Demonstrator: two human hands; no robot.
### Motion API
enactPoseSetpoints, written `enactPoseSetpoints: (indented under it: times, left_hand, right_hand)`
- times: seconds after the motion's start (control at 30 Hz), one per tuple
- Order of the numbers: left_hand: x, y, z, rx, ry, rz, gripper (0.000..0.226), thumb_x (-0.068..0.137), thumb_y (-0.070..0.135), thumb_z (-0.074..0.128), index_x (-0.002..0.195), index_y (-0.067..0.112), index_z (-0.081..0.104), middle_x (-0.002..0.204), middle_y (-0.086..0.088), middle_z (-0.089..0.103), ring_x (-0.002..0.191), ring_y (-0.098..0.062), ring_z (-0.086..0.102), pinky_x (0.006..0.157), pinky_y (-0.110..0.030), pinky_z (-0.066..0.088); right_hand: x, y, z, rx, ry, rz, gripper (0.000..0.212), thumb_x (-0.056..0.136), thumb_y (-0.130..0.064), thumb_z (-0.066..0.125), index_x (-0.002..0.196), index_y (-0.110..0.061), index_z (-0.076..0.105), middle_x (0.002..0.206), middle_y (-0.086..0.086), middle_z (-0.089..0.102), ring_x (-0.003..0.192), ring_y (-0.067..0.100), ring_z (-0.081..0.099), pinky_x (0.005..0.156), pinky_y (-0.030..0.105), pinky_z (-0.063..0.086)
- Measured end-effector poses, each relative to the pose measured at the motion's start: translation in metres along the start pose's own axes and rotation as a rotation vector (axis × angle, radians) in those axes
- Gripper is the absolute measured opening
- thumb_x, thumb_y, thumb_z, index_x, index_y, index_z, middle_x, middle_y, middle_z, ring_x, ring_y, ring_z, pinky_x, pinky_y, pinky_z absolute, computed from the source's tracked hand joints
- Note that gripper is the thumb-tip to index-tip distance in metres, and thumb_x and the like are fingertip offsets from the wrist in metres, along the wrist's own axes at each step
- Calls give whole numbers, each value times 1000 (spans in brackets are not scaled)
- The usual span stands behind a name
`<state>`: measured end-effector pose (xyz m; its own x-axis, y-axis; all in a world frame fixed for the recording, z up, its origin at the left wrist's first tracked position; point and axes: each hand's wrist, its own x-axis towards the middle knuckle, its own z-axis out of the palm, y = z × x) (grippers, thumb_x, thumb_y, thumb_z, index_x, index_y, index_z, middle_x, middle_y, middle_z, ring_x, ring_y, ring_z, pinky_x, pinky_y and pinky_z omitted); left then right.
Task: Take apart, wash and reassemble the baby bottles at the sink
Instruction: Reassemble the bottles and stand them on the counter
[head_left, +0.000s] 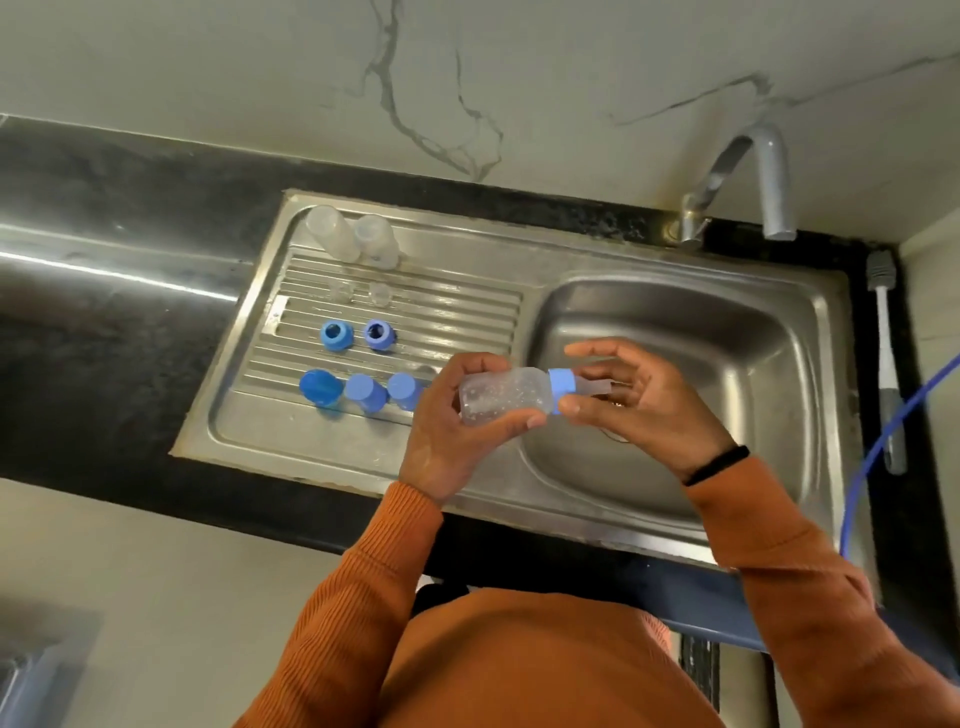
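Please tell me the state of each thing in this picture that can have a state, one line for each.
bottle in hand: wet, on its side, held over the basin.
blue ring: on the bottle's neck, teat in place.
left hand: grips the bottle's body.
right hand: pinches the ring.
two bare bottles: apart, on the drainboard.
two loose rings: off.
three caps: off.
tap: no water visible.

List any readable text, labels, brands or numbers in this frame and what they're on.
None readable.
Bottle held by the left hand and right hand: only pale specks on the clear body, too blurred to tell if they are print.
Blue caps and rings on the drainboard: no marks visible.
Brush, tap: no marks visible.
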<state>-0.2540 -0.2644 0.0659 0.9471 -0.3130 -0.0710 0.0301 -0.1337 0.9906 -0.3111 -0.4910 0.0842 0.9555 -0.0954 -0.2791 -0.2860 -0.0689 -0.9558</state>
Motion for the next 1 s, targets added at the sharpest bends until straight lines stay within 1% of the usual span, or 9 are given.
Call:
enactPoseSetpoints:
  times: [0.1,0.2,0.4,0.57,0.67,0.73,0.8,0.9,1.0]
  left_hand:
    - [0,-7,-23,-33,29,-30,59,62,43,98,111,33,66,113,6,72,106,-18,70,81,-29,60]
    - [1,-11,-41,-50,39,-40,59,63,39,98,111,30,66,112,6,72,104,-18,71,80,-28,60]
    - [6,-17,-61,53,-28,30,60,64,47,94,113,30,64,114,13,69,109,-16,66,86,-23,55]
    - [19,-17,-54,110,-174,115,58,65,45,94,113,31,64,114,16,68,109,-15,65,86,-20,52]
    - [21,-19,-41,91,-181,94,57,65,52,92,111,39,63,114,17,68,108,-13,65,82,-18,54]
    - [20,-21,-34,18,-146,9,55,63,53,93,108,40,64,111,16,69,104,-10,67,78,-23,58]
    - [22,-24,-33,-6,-127,-55,55,60,58,93,106,42,65,109,15,70,101,-10,68,77,-27,60]
    - [26,-24,-43,72,-221,-130,58,58,65,91,106,45,65,108,16,70,101,-9,68,80,-33,61]
    - [25,-21,-59,203,-304,-191,59,59,78,82,109,50,68,101,24,71,93,1,68,74,-19,55]
  right_hand:
    - [16,1,26,-50,-16,-62,47,70,-55,90,110,-33,78,112,-4,78,105,16,75,86,30,61]
    - [28,0,53,76,0,30,47,72,-55,89,103,-21,80,97,9,80,84,27,79,71,35,64]
    - [34,-6,69,151,-3,225,57,68,-55,87,95,-5,80,86,21,77,66,24,74,62,32,62]
    - [19,-6,60,300,25,465,70,69,-57,85,98,5,77,75,18,70,54,16,63,49,24,55]
    - [11,-5,48,208,67,409,64,66,-68,86,85,-7,82,83,19,77,60,20,70,52,25,58]
    - [9,-6,47,165,82,322,67,60,-68,91,98,-13,81,92,17,79,76,27,78,63,31,63]
    - [10,-5,46,174,98,225,67,58,-52,98,115,-23,77,104,10,79,87,30,79,71,37,65]
    - [16,-3,48,96,123,112,45,68,-37,94,108,-21,79,103,5,79,82,30,79,71,35,65]
    - [28,-4,61,64,117,82,42,75,-49,89,103,-18,81,91,9,80,75,23,76,65,30,62]
